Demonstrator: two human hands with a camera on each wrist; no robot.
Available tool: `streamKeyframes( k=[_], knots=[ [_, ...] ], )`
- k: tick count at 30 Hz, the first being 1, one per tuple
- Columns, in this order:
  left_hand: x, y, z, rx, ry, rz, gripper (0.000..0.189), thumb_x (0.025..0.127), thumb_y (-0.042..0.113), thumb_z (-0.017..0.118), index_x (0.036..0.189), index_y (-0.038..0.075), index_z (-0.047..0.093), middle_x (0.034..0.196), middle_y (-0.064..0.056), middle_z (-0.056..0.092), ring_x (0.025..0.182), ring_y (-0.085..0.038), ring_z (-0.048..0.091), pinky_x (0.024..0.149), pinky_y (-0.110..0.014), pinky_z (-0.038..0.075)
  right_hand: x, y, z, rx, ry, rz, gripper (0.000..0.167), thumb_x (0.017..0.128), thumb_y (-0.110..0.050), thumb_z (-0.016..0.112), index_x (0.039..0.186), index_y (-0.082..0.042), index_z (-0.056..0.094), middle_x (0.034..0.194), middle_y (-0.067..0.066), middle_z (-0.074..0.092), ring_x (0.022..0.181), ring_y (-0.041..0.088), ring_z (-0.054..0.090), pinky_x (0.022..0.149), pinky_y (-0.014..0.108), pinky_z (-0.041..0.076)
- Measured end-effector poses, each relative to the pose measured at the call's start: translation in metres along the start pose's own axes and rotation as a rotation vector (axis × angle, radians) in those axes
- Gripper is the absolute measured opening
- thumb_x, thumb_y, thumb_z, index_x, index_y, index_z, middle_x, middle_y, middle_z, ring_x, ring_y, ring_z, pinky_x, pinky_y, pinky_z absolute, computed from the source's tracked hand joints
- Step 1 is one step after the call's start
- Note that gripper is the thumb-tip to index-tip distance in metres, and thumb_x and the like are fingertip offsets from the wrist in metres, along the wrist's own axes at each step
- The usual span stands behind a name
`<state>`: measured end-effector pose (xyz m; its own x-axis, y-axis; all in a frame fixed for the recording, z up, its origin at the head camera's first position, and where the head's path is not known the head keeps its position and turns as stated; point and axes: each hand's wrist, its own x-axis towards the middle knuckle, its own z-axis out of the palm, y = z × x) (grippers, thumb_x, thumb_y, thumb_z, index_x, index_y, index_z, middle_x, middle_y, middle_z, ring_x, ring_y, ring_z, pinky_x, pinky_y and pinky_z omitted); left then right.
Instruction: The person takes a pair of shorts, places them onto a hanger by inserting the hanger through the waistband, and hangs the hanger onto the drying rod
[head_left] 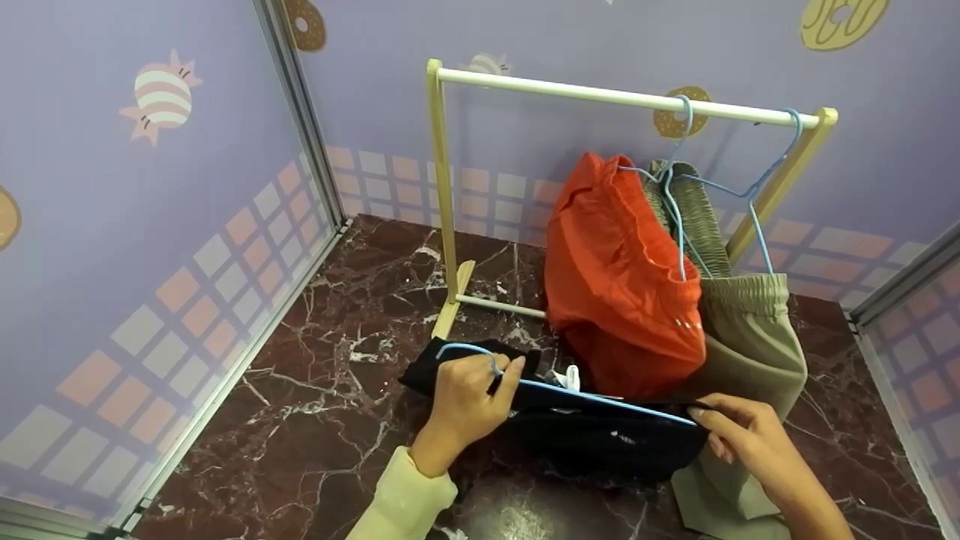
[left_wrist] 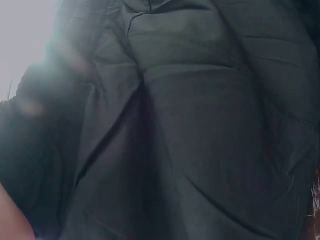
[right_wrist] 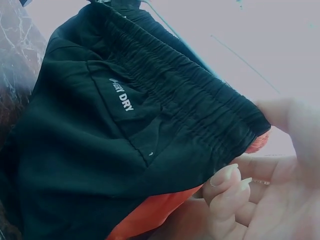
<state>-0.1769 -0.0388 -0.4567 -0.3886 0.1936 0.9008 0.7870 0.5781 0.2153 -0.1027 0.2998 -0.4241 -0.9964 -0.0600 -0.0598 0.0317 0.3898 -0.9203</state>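
Observation:
A pair of black elastic-waist pants (head_left: 600, 450) spreads between my hands, its fabric filling most of the left wrist view. My left hand (head_left: 469, 394) grips a light blue hanger (head_left: 607, 402) just below its hook, with fingers curled round the wire. The hanger's straight bar runs along the opening of the waistband (right_wrist: 185, 85). At the right end, my right hand (head_left: 750, 439) pinches the waistband edge between thumb and fingers, close to the hanger's corner. White lettering shows on the black cloth in the right wrist view. A white tag (head_left: 571, 377) sticks up behind the bar.
Behind my hands stands a wooden rack with a white rail (head_left: 555, 88). Orange shorts (head_left: 615, 262) and khaki pants (head_left: 750, 322) hang from its right half on blue hangers, close to my right hand. Below is a dark red marbled surface (head_left: 300, 420), with patterned walls around it.

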Motion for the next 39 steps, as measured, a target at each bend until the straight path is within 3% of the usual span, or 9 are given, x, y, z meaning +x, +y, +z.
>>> streamKeyframes(
  k=[10, 17, 25, 31, 34, 39],
  knots=[
    [-0.003, 0.002, 0.003, -0.008, -0.101, -0.004, 0.047, 0.095, 0.021, 0.058, 0.056, 0.016, 0.032, 0.054, 0.007, 0.016, 0.048, -0.004, 0.011, 0.049, -0.016, 0.009, 0.001, 0.000, 0.005, -0.005, 0.105, 0.024, 0.019, 0.094, -0.013, 0.062, 0.100, 0.005, 0.067, 0.053, -0.006, 0.046, 0.046, 0.005, 0.041, 0.047, 0.029, 0.041],
    [-0.004, 0.005, 0.004, 0.047, -0.149, -0.006, 0.050, 0.095, 0.025, 0.059, 0.055, 0.017, 0.030, 0.052, 0.007, 0.017, 0.047, -0.004, 0.011, 0.050, -0.016, 0.007, 0.003, -0.005, 0.010, -0.005, 0.136, 0.026, 0.018, 0.092, -0.012, 0.065, 0.099, 0.004, 0.068, 0.053, -0.005, 0.045, 0.045, 0.005, 0.040, 0.044, 0.028, 0.040],
    [-0.007, 0.009, 0.009, 0.082, -0.161, 0.005, 0.052, 0.094, 0.026, 0.059, 0.054, 0.018, 0.029, 0.050, 0.006, 0.018, 0.046, -0.005, 0.012, 0.049, -0.017, 0.007, 0.006, -0.015, 0.018, -0.028, 0.145, 0.021, 0.019, 0.092, -0.016, 0.066, 0.095, 0.003, 0.068, 0.054, -0.006, 0.046, 0.046, 0.006, 0.043, 0.046, 0.027, 0.042],
    [-0.007, 0.011, 0.011, 0.065, -0.154, -0.048, 0.051, 0.094, 0.027, 0.060, 0.054, 0.017, 0.029, 0.052, 0.007, 0.016, 0.047, -0.004, 0.011, 0.049, -0.016, 0.007, 0.010, -0.019, 0.027, -0.084, 0.117, 0.038, 0.031, 0.095, -0.033, 0.062, 0.091, -0.002, 0.067, 0.053, -0.005, 0.040, 0.045, 0.006, 0.039, 0.046, 0.026, 0.040],
    [-0.007, 0.012, 0.012, 0.044, -0.161, -0.077, 0.052, 0.094, 0.027, 0.060, 0.054, 0.017, 0.029, 0.053, 0.008, 0.015, 0.047, -0.004, 0.010, 0.049, -0.016, 0.007, 0.012, -0.018, 0.032, -0.157, 0.134, -0.004, 0.029, 0.096, -0.033, 0.060, 0.088, -0.006, 0.069, 0.056, -0.007, 0.043, 0.049, 0.006, 0.042, 0.049, 0.025, 0.041],
    [-0.006, 0.014, 0.012, 0.010, -0.162, -0.097, 0.052, 0.095, 0.026, 0.060, 0.054, 0.017, 0.030, 0.053, 0.008, 0.015, 0.049, -0.003, 0.009, 0.050, -0.015, 0.007, 0.015, -0.012, 0.042, -0.255, 0.188, -0.137, 0.016, 0.093, -0.021, 0.065, 0.079, -0.013, 0.069, 0.062, -0.010, 0.047, 0.056, 0.003, 0.045, 0.055, 0.022, 0.040]
  ],
)
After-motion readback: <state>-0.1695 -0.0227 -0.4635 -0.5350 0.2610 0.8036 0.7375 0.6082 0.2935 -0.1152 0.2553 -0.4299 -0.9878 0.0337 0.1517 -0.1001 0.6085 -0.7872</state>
